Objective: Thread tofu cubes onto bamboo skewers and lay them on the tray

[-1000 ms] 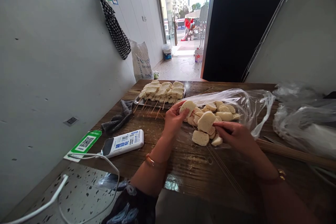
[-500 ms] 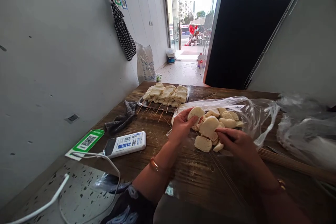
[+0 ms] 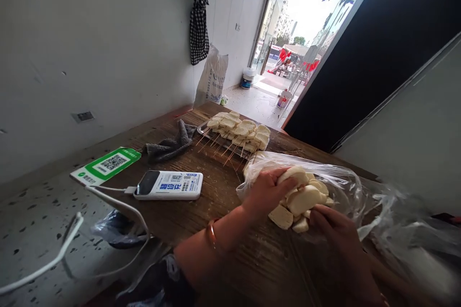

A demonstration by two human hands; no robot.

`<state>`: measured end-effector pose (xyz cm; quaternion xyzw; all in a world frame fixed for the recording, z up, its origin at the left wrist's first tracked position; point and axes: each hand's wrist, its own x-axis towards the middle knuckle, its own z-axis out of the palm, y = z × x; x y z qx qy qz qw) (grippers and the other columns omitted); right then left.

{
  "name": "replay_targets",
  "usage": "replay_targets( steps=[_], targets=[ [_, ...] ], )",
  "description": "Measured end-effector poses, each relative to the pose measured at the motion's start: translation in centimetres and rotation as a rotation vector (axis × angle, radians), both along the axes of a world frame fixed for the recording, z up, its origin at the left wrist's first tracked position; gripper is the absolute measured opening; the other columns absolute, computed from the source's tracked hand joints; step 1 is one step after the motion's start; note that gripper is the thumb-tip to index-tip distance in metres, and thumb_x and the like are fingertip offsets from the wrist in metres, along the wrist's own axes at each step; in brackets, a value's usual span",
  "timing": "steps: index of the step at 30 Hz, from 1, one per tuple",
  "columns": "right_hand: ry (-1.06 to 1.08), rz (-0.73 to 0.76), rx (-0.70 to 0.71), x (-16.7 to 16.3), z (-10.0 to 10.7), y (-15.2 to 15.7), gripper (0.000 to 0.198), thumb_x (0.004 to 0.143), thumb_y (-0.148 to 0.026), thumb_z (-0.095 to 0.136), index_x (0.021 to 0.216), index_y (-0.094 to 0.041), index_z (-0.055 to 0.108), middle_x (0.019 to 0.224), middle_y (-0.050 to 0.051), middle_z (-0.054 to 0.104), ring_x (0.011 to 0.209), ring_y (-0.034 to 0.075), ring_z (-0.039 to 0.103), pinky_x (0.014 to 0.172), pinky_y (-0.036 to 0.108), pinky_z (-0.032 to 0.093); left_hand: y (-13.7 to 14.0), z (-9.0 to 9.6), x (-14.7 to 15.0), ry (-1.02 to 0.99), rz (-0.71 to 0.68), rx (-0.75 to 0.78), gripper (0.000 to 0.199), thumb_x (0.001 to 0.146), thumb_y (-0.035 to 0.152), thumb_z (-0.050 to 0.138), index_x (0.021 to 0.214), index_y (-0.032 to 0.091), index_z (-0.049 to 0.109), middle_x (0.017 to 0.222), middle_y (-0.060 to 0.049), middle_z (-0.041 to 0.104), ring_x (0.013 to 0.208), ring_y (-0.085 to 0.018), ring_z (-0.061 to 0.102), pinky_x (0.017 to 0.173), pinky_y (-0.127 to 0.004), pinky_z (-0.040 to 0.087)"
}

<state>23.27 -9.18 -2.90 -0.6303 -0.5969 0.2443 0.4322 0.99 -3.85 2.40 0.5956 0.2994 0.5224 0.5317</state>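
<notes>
Right of centre, left fingers (image 3: 287, 186) pinch one slice (image 3: 296, 175); right fingers (image 3: 324, 213), bent close, touch another (image 3: 303, 200) — hold unclear. The tray (image 3: 202, 129) lies near the surface's (image 3: 223, 211) far edge.

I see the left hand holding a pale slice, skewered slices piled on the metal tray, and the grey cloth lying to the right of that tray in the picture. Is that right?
Not quite: the head view shows the grey cloth to the left of the metal tray. The left hand holding a pale slice and skewered slices piled on the tray are right.
</notes>
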Motion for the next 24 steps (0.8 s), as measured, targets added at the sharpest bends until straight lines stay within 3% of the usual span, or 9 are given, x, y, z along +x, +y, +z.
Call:
replay_targets(
  steps=[7,14,24],
  targets=[
    [-0.022,0.004,-0.013,-0.4,1.1,-0.5,0.029,0.075,-0.046,0.068,0.077,-0.019,0.076,0.071,0.003,0.071,0.066,0.020,0.065,0.054,0.023,0.051,-0.7,0.6,0.1,0.054,-0.015,0.018,0.028,0.084,0.033,0.057,0.096,0.013,0.073,0.088,-0.006,0.069,0.086,-0.020,0.059,0.083,-0.030,0.046],
    [-0.089,0.026,0.011,-0.7,1.5,-0.3,0.029,0.075,-0.047,0.066,0.069,-0.019,0.072,0.066,0.003,0.068,0.063,0.018,0.062,0.051,0.022,0.049,-0.4,-0.1,0.5,-0.009,-0.092,-0.001,0.028,0.082,0.038,0.059,0.085,0.013,0.071,0.075,-0.002,0.060,0.072,-0.013,0.050,0.068,-0.024,0.041],
    [-0.076,0.023,0.008,-0.9,1.2,-0.5,0.030,0.078,-0.047,0.065,0.076,-0.020,0.076,0.070,0.003,0.071,0.063,0.020,0.064,0.052,0.024,0.051,-0.6,-0.5,1.0,-0.171,-0.170,-0.145,0.033,0.078,0.047,0.063,0.085,0.016,0.072,0.072,-0.002,0.058,0.069,-0.014,0.047,0.063,-0.025,0.038]
  ],
)
